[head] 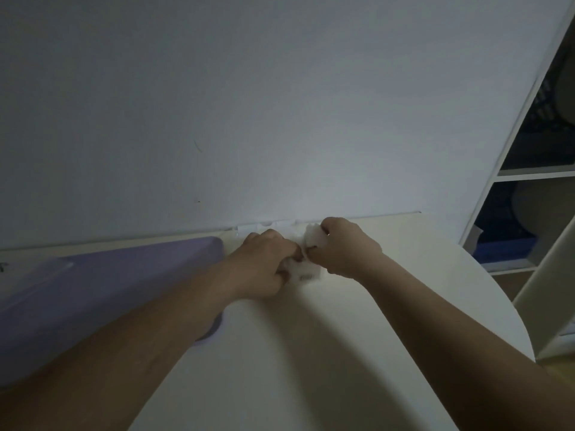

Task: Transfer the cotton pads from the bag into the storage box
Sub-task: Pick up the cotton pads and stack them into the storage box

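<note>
Dim light, centre of frame. Left hand (267,264) curled tight round the small white bag (306,276), pinning it on the table (389,306). Right hand (347,248) clamped on a wad of cotton pads (313,239), just above the bag. Pale clear strip at the wall, just above the hands, is likely the storage box (264,226); mostly hidden, opening not visible. Purple case (109,290) lower left, shelf (529,181) at right edge. To do it well: hold the bag steady, lift the wad clear without snagging, keep it squared, release only once inside the box.
</note>
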